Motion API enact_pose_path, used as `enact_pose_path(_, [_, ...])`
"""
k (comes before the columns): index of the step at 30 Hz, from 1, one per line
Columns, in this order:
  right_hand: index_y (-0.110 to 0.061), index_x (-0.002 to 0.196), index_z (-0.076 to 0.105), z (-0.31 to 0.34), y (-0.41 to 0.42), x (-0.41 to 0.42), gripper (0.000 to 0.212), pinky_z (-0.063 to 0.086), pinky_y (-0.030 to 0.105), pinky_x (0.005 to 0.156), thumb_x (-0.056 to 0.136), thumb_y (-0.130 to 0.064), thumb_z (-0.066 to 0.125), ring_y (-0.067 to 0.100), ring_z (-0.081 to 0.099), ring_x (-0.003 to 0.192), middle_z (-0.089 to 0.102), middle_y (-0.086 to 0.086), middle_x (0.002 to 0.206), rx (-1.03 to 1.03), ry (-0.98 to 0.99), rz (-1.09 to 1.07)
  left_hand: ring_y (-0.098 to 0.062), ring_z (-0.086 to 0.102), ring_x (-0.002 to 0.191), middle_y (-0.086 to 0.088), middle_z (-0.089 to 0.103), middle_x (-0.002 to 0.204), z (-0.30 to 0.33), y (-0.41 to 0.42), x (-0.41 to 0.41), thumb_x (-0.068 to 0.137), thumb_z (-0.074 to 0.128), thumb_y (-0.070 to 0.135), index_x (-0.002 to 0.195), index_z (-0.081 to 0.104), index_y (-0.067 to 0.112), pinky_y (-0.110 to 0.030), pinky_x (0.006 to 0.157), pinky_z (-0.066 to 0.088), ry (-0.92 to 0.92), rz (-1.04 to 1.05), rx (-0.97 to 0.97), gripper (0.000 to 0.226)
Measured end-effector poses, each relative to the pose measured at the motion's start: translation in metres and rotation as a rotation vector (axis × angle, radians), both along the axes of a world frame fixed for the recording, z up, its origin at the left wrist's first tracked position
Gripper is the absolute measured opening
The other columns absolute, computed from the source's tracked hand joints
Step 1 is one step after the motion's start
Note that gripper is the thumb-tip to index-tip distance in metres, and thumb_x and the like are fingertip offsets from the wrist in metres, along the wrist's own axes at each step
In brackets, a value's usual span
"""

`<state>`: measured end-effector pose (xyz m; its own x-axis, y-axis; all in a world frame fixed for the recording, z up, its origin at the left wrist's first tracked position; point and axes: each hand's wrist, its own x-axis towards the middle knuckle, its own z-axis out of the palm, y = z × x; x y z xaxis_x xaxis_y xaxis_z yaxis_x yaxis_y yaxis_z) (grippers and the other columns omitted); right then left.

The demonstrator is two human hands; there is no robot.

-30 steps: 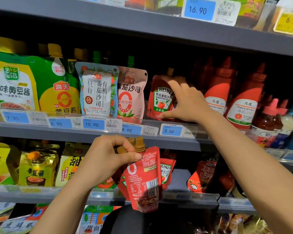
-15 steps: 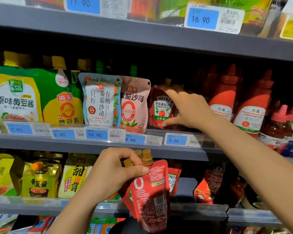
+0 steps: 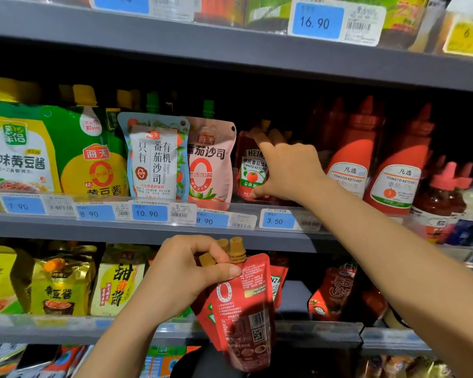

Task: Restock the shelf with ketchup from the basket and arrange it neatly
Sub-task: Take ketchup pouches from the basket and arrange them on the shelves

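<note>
Right hand: the right hand [image 3: 287, 170] reaches into the grey metal shelf [image 3: 148, 227], its grip grasping the red Heinz ketchup pouch with a tomato on the label [image 3: 250, 166] that stands at the front of the slot above the 3.50 price tag [image 3: 277, 220]; thumb low on the pouch, fingers over its top.
Left hand: the left hand [image 3: 183, 271] holds a bunch of red spouted ketchup pouches with brown caps [image 3: 243, 304], grip clenched round their necks; they hang below the shelf edge, in front of the lower tier.
Done: at least one Heinz pouch stands in its slot.
Left: the held pouches are not yet shelved; the row needs filling and facing forward.
Basket: cannot be identified.
</note>
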<state>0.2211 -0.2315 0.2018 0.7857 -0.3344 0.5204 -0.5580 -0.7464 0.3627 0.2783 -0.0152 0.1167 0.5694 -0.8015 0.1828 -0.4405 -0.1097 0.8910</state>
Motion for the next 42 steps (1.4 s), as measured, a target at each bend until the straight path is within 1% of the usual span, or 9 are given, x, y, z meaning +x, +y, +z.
enact_pose_path(7, [-0.023,0.149,0.018,0.005,-0.012,-0.019,0.098,0.046,0.036,0.08,0.074,-0.056,0.07,0.032,0.059,0.105,0.055,0.009,0.126,0.085,0.115,0.111,-0.019,0.069,0.068,-0.001,0.073,0.071,-0.002,0.001,0.009,0.067,0.083,0.026,0.064,0.069,0.022,-0.037,0.065,0.054,-0.027,-0.014,-0.017,0.015])
enact_pose_path(17, [-0.036,0.149,0.011,0.013,-0.011,-0.021,0.079,0.046,0.036,0.079,0.086,-0.05,0.058,0.031,0.057,0.111,0.042,0.006,0.144,-0.003,0.18,0.081,-0.026,0.067,0.07,-0.005,0.071,0.07,-0.003,-0.005,0.0,0.064,0.085,0.027,0.062,0.07,0.021,-0.026,0.059,0.048,-0.015,-0.061,-0.033,0.016])
enact_pose_path(19, [-0.04,0.148,0.014,0.014,-0.009,-0.029,0.075,0.045,0.041,0.086,0.088,-0.048,0.057,0.035,0.053,0.115,0.029,0.006,0.152,0.052,0.066,0.059,-0.026,0.068,0.072,-0.005,0.072,0.072,-0.001,-0.003,0.001,0.06,0.082,0.037,0.063,0.069,0.024,-0.037,0.066,0.053,-0.004,-0.063,-0.035,0.019])
enact_pose_path(22, [-0.026,0.143,0.038,-0.002,-0.001,-0.042,0.057,0.042,0.035,0.081,0.09,-0.027,0.059,0.032,0.052,0.105,0.048,0.011,0.13,0.15,-0.351,0.246,-0.025,0.069,0.072,-0.004,0.072,0.072,0.003,-0.002,0.005,0.053,0.076,0.047,0.063,0.069,0.025,-0.045,0.07,0.053,0.004,-0.058,-0.043,0.025])
enact_pose_path(24, [-0.017,0.133,0.05,-0.013,0.008,-0.043,0.045,0.046,0.036,0.084,0.089,-0.017,0.059,0.029,0.051,0.104,0.053,0.01,0.118,0.21,-0.425,0.36,-0.028,0.067,0.072,-0.005,0.071,0.071,0.004,-0.004,0.005,0.052,0.077,0.047,0.063,0.07,0.023,-0.045,0.069,0.052,-0.001,-0.055,-0.058,0.027])
enact_pose_path(28, [-0.022,0.144,0.032,-0.021,0.017,-0.029,0.061,0.038,0.039,0.099,0.089,-0.023,0.059,0.025,0.034,0.125,0.036,0.003,0.14,0.327,-0.275,0.212,-0.028,0.067,0.072,-0.004,0.072,0.071,0.004,-0.009,0.004,0.051,0.076,0.047,0.063,0.07,0.023,-0.044,0.069,0.052,0.001,-0.055,-0.061,0.028])
enact_pose_path(31, [-0.018,0.142,0.033,-0.017,0.015,-0.019,0.056,0.034,0.03,0.092,0.092,-0.023,0.056,0.022,0.036,0.122,0.042,0.002,0.132,0.382,-0.271,0.218,-0.027,0.069,0.071,-0.006,0.072,0.071,0.003,-0.007,0.004,0.052,0.077,0.044,0.063,0.07,0.023,-0.045,0.069,0.054,0.025,-0.06,-0.054,0.025])
enact_pose_path(38, [-0.022,0.143,0.036,-0.003,-0.001,-0.02,0.051,0.035,0.033,0.098,0.095,-0.017,0.052,0.025,0.037,0.125,0.045,0.005,0.133,0.438,-0.147,0.207,-0.021,0.068,0.067,-0.002,0.072,0.07,0.001,-0.009,0.006,0.066,0.084,0.025,0.06,0.069,0.025,-0.029,0.063,0.051,0.001,-0.047,-0.028,0.016])
enact_pose_path(42, [-0.028,0.148,0.026,-0.017,0.003,-0.032,0.063,0.032,0.036,0.109,0.093,-0.013,0.054,0.021,0.027,0.137,0.027,0.001,0.149,0.507,-0.086,0.294,-0.017,0.062,0.058,-0.005,0.071,0.069,0.001,-0.014,0.0,0.066,0.084,0.028,0.061,0.07,0.025,-0.02,0.054,0.045,-0.027,-0.054,-0.031,0.015])
